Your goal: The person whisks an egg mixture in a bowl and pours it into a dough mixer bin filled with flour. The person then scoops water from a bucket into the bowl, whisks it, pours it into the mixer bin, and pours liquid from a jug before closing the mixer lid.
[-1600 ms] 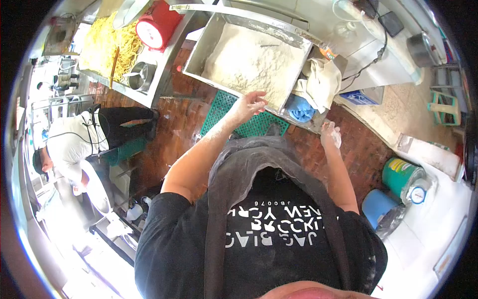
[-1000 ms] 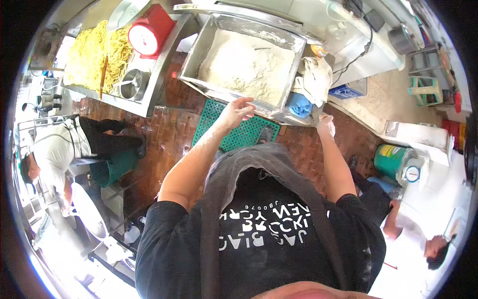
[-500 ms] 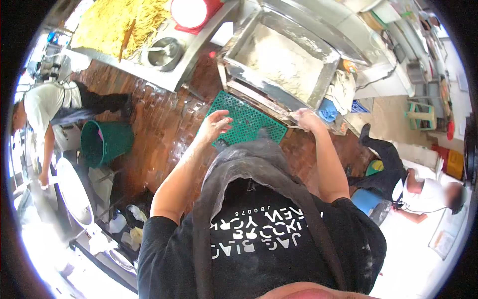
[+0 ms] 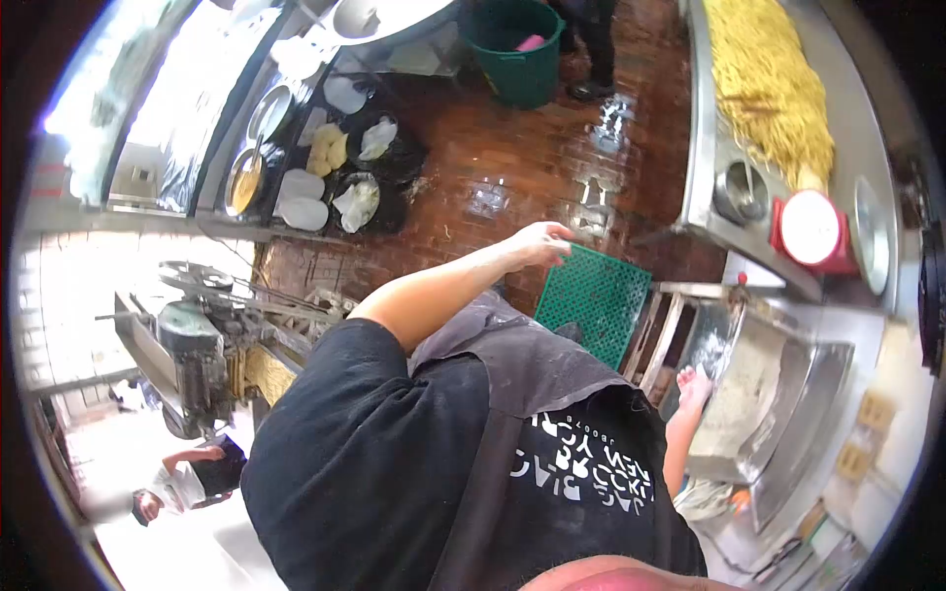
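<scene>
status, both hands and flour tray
Left hand held out, nothing seen in it. Right hand by the flour tray, grip unclear. Green mat underfoot.

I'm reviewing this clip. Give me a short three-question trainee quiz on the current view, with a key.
1. Multiple choice: What stands at the end of the pile of yellow noodles?
A) the green bucket
B) the red dial scale
C) a wooden stool

2. True or false: The right hand is nearer to the metal bin than the left hand is.

3. Fill in the blank: The perforated mat on the floor is ____ in colour.

Key: 1. B; 2. true; 3. green
</scene>
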Motion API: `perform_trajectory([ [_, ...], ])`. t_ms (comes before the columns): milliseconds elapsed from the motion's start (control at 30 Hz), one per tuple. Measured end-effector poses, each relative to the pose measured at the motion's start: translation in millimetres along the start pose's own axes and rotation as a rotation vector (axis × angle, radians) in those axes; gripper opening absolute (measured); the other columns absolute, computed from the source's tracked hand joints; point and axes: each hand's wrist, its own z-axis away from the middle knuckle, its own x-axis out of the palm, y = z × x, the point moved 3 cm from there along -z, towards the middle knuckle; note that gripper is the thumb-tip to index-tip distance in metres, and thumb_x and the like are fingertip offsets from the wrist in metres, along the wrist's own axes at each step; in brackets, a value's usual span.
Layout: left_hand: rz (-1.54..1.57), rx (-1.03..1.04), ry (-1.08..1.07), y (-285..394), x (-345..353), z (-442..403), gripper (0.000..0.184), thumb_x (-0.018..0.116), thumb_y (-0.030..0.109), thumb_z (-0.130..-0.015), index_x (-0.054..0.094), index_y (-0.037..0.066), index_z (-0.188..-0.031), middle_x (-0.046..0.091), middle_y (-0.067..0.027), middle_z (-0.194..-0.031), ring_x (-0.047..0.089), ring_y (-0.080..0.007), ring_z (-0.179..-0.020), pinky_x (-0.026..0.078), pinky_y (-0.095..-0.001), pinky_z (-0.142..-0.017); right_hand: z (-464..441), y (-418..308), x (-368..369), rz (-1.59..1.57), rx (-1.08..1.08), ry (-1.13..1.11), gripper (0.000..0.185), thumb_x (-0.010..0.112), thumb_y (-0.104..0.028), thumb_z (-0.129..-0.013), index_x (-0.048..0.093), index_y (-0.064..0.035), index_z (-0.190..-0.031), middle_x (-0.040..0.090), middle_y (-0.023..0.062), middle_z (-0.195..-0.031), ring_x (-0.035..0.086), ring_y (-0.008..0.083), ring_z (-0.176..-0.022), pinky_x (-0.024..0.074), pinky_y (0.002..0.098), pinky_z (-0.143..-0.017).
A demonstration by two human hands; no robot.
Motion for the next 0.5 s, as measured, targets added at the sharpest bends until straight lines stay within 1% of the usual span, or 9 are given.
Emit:
perform_trajectory([
  [33, 0.065, -0.007, 0.076, -19, -30, 3, 0.054, 0.070, 0.025, -0.088, 0.051, 0.005, -0.134, 0.067, -0.0091, -0.109, 0.066, -0.0171, -0.087, 0.054, -0.0327, -0.079, -9, -1, 0, -0.065, 0.067, -0.018, 0.023, 0.059, -0.030, -0.096, 0.052, -0.0077, -0.098, 0.059, 0.0059, -0.072, 0.061, 0.0214, -0.065, 0.0540, 0.0377, -0.060],
  [133, 0.269, 0.017, 0.272, -64, -119, 42, 0.052, 0.068, 0.025, -0.089, 0.051, 0.006, -0.135, 0.068, -0.0098, -0.110, 0.067, -0.0194, -0.086, 0.055, -0.0349, -0.077, -3, -8, 36, -0.018, 0.121, 0.047, 0.022, 0.057, -0.028, -0.096, 0.054, -0.0093, -0.084, 0.058, 0.0049, -0.072, 0.059, 0.0217, -0.063, 0.0522, 0.0373, -0.059],
  [200, 0.339, -0.048, 0.423, -108, -182, 67, 0.049, 0.066, 0.024, -0.090, 0.051, 0.009, -0.135, 0.068, -0.0109, -0.110, 0.067, -0.0200, -0.084, 0.056, -0.0349, -0.076, 9, -11, 106, 0.127, 0.095, -0.034, 0.019, 0.057, -0.027, -0.095, 0.054, -0.0106, -0.085, 0.059, 0.0049, -0.073, 0.058, 0.0211, -0.062, 0.0509, 0.0374, -0.057],
  [233, 0.490, -0.033, 0.441, -146, -216, 78, 0.045, 0.064, 0.025, -0.092, 0.052, 0.009, -0.132, 0.069, -0.0106, -0.106, 0.067, -0.0203, -0.083, 0.056, -0.0357, -0.074, 18, -8, 143, 0.199, 0.083, -0.070, 0.018, 0.057, -0.026, -0.095, 0.054, -0.0112, -0.086, 0.059, 0.0049, -0.074, 0.058, 0.0208, -0.061, 0.0503, 0.0374, -0.057],
  [267, 0.556, -0.030, 0.485, -173, -244, 90, 0.042, 0.063, 0.026, -0.093, 0.051, 0.010, -0.130, 0.068, -0.0098, -0.101, 0.067, -0.0206, -0.082, 0.056, -0.0370, -0.072, 17, -1, 183, 0.354, 0.020, -0.134, 0.013, 0.059, -0.025, -0.094, 0.053, -0.0135, -0.091, 0.059, 0.0053, -0.076, 0.057, 0.0198, -0.061, 0.0497, 0.0361, -0.054],
  [300, 0.612, -0.072, 0.552, -185, -265, 107, 0.041, 0.062, 0.027, -0.094, 0.050, 0.010, -0.130, 0.068, -0.0099, -0.101, 0.067, -0.0213, -0.082, 0.056, -0.0375, -0.071, 24, 11, 228, 0.411, -0.002, -0.237, 0.019, 0.060, -0.024, -0.094, 0.054, -0.0115, -0.106, 0.061, 0.0068, -0.080, 0.058, 0.0195, -0.061, 0.0510, 0.0343, -0.053],
  [367, 0.763, -0.056, 0.611, -229, -319, 131, 0.040, 0.060, 0.027, -0.095, 0.048, 0.010, -0.129, 0.066, -0.0119, -0.104, 0.067, -0.0248, -0.082, 0.056, -0.0394, -0.070, 88, 25, 343, 0.614, -0.060, -0.344, 0.034, 0.061, -0.022, -0.094, 0.051, -0.0081, -0.124, 0.062, 0.0091, -0.082, 0.061, 0.0197, -0.063, 0.0526, 0.0321, -0.053],
  [433, 0.836, -0.116, 0.680, -253, -369, 147, 0.041, 0.058, 0.029, -0.096, 0.048, 0.009, -0.130, 0.065, -0.0152, -0.107, 0.066, -0.0288, -0.087, 0.056, -0.0435, -0.075, 116, 52, 437, 0.818, -0.005, -0.478, 0.045, 0.060, -0.020, -0.095, 0.044, -0.0069, -0.136, 0.064, 0.0114, -0.085, 0.062, 0.0200, -0.064, 0.0537, 0.0319, -0.053],
  [500, 0.938, -0.142, 0.737, -268, -420, 160, 0.045, 0.056, 0.034, -0.098, 0.047, 0.006, -0.131, 0.065, -0.0157, -0.109, 0.065, -0.0299, -0.091, 0.054, -0.0454, -0.078, 139, 76, 515, 1.031, -0.019, -0.561, 0.041, 0.060, -0.020, -0.096, 0.048, -0.0060, -0.133, 0.064, 0.0107, -0.085, 0.061, 0.0167, -0.062, 0.0524, 0.0303, -0.053],
])
